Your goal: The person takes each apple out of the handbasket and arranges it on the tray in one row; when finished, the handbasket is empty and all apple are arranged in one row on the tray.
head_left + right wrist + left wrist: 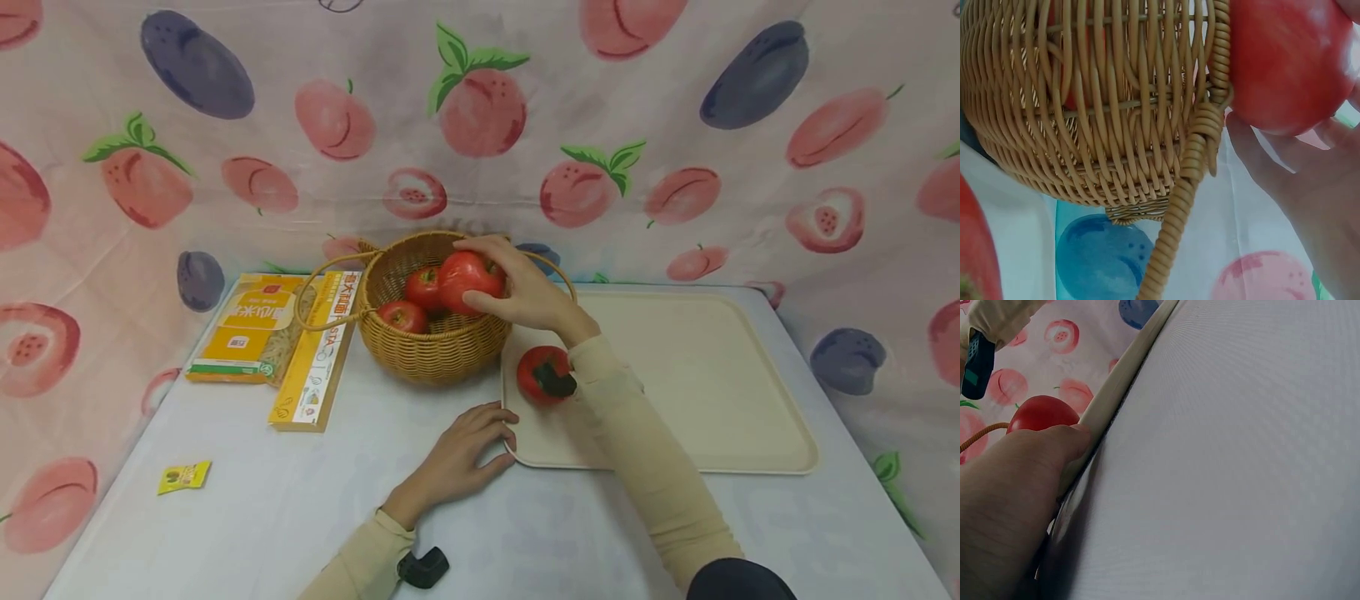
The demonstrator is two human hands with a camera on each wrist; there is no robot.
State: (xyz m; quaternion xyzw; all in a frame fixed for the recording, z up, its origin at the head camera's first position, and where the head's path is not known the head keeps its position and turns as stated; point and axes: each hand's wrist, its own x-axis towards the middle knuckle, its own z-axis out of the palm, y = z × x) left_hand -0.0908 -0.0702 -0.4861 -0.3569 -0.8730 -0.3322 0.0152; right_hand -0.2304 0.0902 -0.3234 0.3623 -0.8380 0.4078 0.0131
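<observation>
My right hand [532, 287] grips a large red tomato [467, 282] at the right side of a wicker basket [427, 357]. In the right wrist view, that tomato [1291, 62] is beside the basket's rim, with fingers curved around it. Two other tomatoes, one farther back [422, 287] and one nearer the front [402, 317], lie inside the basket. Another tomato [534, 377] sits on the left part of a cream tray [690, 383], partly hidden by the right wrist strap. My left hand [467, 450] rests on the tray's front left corner, its thumb [1063, 440] against the rim.
Left of the basket lie a yellow pasta box [318, 358] and a yellow bag of pasta [247, 325]. A small yellow packet [184, 477] is at the table's left. The basket's handles [315, 287] stick out sideways. A fruit-printed cloth [637, 75] hangs behind the table.
</observation>
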